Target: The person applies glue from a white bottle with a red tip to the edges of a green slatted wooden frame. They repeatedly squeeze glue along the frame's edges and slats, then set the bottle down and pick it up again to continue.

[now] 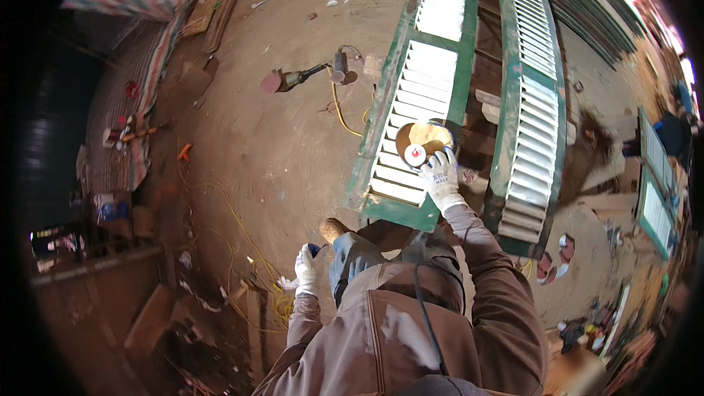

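Observation:
A round brown bowl (402,141) rests on a louvred shutter (359,189) with a green frame and white slats. Inside the bowl lie a yellowish piece (431,134), perhaps a sponge, and a round white item (415,155) with a red centre. My right hand (442,180), in a white glove with bluish fingertips, closes on the bowl's near rim. Low beside my left leg is my left hand (306,270), gloved alike, its fingers curled. A small dark blue patch shows at those fingers; whether it is a held thing or the glove's palm is unclear.
A second green shutter (493,209) lies parallel on the right. An angle grinder (290,79) with a reddish disc sits on the dirt floor, a yellow cord (337,108) near it. More yellow cord (282,306) coils at lower left. Green lengths (587,11) are stacked at far right.

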Action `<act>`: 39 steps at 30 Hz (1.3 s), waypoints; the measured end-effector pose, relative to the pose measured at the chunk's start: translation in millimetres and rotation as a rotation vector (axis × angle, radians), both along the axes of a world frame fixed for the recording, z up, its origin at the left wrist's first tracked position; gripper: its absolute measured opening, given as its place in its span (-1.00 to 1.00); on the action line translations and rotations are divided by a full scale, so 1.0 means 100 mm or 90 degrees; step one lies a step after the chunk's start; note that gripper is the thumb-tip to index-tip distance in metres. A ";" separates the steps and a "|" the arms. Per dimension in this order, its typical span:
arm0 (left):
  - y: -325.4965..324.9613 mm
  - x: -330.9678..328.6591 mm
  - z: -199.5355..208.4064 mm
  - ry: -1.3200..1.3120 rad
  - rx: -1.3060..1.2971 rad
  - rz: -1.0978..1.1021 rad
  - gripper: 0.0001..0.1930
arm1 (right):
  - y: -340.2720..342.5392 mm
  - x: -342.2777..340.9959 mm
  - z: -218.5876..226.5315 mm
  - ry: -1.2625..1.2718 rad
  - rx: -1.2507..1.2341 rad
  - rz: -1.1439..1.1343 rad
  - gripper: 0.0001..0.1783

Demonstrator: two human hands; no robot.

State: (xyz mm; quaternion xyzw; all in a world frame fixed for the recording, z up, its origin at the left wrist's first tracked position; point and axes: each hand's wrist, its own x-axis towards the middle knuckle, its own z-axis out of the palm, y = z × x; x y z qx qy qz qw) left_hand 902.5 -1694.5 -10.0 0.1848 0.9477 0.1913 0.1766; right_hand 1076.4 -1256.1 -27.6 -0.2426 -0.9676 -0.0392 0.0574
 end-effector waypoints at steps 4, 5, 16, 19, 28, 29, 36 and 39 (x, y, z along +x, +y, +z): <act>-0.31 -0.76 0.25 -0.015 0.090 -0.009 -0.72 | -0.77 -0.22 0.35 0.068 -0.042 -0.041 -0.86; -0.50 -0.93 0.31 -0.054 0.071 0.014 -0.77 | -0.98 -0.34 0.53 0.110 -0.048 -0.044 -0.85; -2.07 -2.62 0.51 -0.026 -0.064 0.055 -0.81 | -2.12 -2.16 0.84 0.136 -0.068 -0.016 -0.80; -1.70 -2.96 0.36 -0.063 0.065 0.098 -0.85 | -2.10 -2.56 0.85 0.111 -0.082 0.006 -0.77; 0.46 -3.58 0.10 -0.320 0.352 -0.084 -0.92 | -1.66 -3.70 0.54 0.150 -0.064 -0.008 -0.83; 0.65 -3.74 0.09 -0.354 0.349 -0.075 -0.92 | -1.57 -3.84 0.55 0.149 -0.076 -0.017 -0.84; 1.25 -5.21 -0.20 -0.379 0.211 -0.027 -0.89 | -0.70 -4.64 0.44 0.247 -0.079 -0.058 -0.84; 1.76 -5.74 -0.09 -0.360 0.191 -0.033 -0.92 | -0.25 -4.95 0.48 0.199 -0.092 -0.072 -0.84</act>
